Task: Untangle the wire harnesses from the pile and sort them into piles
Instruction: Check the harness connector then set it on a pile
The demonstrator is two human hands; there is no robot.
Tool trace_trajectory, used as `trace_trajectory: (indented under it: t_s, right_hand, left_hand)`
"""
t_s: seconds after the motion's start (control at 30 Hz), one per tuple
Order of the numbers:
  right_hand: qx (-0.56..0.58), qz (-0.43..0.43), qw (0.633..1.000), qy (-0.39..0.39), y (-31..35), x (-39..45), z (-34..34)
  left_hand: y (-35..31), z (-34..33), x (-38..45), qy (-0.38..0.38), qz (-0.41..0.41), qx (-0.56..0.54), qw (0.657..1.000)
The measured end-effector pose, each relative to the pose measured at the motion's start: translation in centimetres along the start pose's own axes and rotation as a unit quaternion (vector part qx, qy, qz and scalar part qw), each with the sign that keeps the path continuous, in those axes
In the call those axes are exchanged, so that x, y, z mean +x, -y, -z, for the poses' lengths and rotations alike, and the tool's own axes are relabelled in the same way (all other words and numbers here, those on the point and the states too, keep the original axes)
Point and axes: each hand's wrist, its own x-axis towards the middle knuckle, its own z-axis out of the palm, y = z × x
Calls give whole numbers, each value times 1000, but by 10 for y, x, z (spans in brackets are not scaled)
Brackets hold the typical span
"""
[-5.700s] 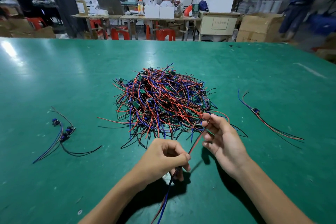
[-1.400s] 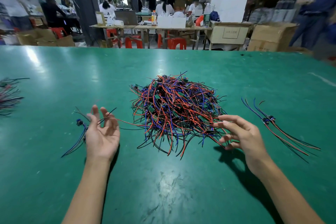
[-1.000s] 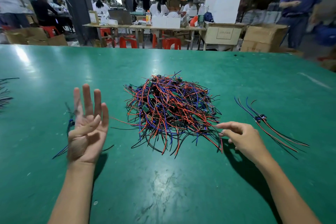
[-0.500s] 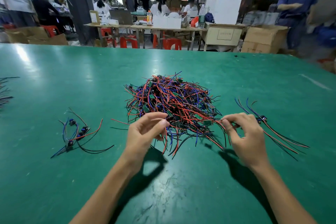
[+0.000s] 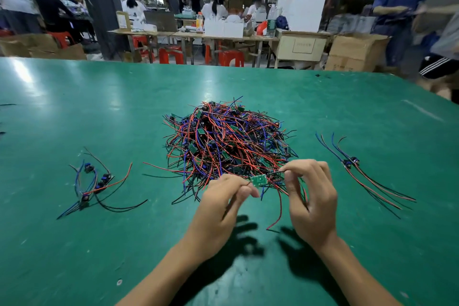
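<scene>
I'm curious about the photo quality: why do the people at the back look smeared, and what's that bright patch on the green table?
Head view: the standing person at far right is motion-blurred, while the wire pile is sharp; the patch is overhead-light glare on the table; both hands cast dark shadows toward the camera; the wide lens bows the table's far edge.

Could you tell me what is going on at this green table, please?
A person is sorting wire harnesses. Both hands work at the near edge of the big tangled pile: the left hand and the right hand each pinch the wires on either side of a small green board, holding that harness between them above the green table. A small sorted pile lies to the left, another to the right.
</scene>
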Motion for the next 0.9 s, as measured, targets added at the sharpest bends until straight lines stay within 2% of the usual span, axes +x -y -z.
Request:
trace_trajectory:
  t_s: [0.13,0.23,0.33,0.4,0.5,0.57,0.63,0.7,0.77,0.83,0.9]
  right_hand:
    - [-56,-18,998,-33,-7,1,7]
    - [-49,-16,998,-31,-4,2,6]
    - [-23,-5,999,26,-1,-3,3]
    - [-39,-10,998,51,2,-8,1]
    - [-127,-16,992,23,10,-10,2]
    - [-155,13,988,-1,21,-14,2]
    - [-135,33,989,55,32,-25,1]
    - [-89,-51,982,159,42,-33,-1]
    - [13,-169,961,220,45,-33,-4]
    - [187,-279,924,185,43,-28,-6]
    - [270,-355,886,127,37,-24,-3]
  left_hand:
    - [-2,8,3,-90,8,-47,995]
    - [-3,10,3,-61,44,-83,994]
    - [-4,7,3,1,53,-74,996]
    - [-5,4,2,15,43,-52,998]
    - [-2,3,0,11,79,-78,994]
    - [0,3,0,-7,105,-98,990]
    - [0,5,2,-28,112,-111,987]
    - [0,6,2,-34,86,-103,990]
    - [2,9,1,-35,36,-51,997]
    - [3,11,-1,-40,-6,-4,999]
    - [4,10,-2,-54,-37,40,997]
